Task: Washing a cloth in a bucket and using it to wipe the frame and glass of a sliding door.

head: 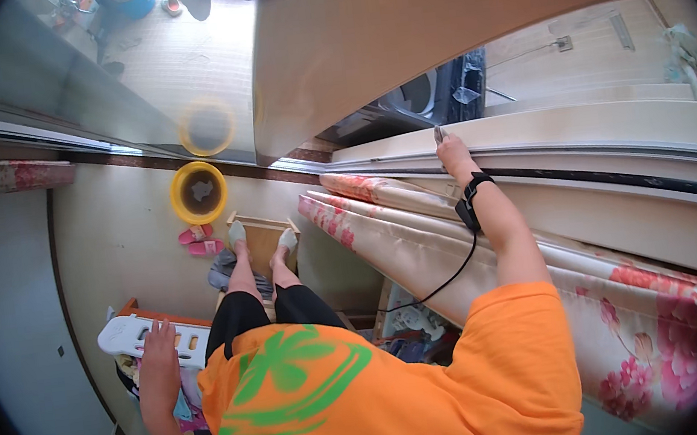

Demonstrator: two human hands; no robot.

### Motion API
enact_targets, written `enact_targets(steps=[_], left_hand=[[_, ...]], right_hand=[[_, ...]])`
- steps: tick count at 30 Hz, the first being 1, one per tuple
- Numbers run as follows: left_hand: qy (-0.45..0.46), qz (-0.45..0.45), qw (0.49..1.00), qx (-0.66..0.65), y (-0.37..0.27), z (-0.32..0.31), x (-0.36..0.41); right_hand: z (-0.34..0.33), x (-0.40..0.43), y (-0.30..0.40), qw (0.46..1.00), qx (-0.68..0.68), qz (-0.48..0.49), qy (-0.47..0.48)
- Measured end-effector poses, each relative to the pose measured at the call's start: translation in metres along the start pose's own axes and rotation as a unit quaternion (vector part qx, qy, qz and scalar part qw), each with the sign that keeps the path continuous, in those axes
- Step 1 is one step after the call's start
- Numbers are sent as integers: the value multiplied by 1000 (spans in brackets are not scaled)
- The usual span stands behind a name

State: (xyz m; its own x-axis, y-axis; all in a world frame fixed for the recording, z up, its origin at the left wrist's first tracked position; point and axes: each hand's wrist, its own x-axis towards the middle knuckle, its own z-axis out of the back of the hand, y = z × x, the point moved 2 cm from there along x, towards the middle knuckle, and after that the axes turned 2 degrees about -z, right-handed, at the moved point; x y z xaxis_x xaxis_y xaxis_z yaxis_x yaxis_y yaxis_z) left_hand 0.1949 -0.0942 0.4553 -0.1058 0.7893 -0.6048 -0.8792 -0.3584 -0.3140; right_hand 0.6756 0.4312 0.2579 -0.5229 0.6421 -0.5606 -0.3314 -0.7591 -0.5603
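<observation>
Stretched out to the right, my right hand (454, 150) is closed on a small grey cloth (440, 135), which rests against the white frame (379, 147) beside the sliding-door track (583, 183). Part of the cloth is hidden by my fingers. Low on the left, my left hand (160, 366) has its fingers extended over a white plastic rack or board with slots (127, 336); whether it touches the surface is unclear. Nothing shows in that hand. A glass door panel (201, 60) stands in front of me. My feet are on a wooden stool (265, 240).
On the floor ahead are a yellow basin (173, 195) of dark water with a cloth in it and pink slippers (204, 248). Floral curtains (403, 243) hang along the right. A dark washing machine (400, 108) stands beyond the frame. A cable runs from my right wristband.
</observation>
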Motion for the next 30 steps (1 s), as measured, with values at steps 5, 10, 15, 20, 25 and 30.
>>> enact_targets(steps=[5,10,15,20,25,30], left_hand=[[1,26,1000,10,-13,6,-7],[41,13,999,-20,-32,-12,-10],[35,1,999,6,-41,5,8],[7,-33,999,21,-34,21,24],[-44,-125,991,28,-22,29,46],[-58,-191,979,44,-9,48,75]], right_hand=[[-42,39,42,993,98,-70,-7],[-55,73,76,970,198,-143,-2],[-61,52,86,987,38,-141,71],[-17,24,48,978,65,-183,72],[52,-27,-6,970,71,-221,67],[105,-93,-72,957,53,-284,-25]])
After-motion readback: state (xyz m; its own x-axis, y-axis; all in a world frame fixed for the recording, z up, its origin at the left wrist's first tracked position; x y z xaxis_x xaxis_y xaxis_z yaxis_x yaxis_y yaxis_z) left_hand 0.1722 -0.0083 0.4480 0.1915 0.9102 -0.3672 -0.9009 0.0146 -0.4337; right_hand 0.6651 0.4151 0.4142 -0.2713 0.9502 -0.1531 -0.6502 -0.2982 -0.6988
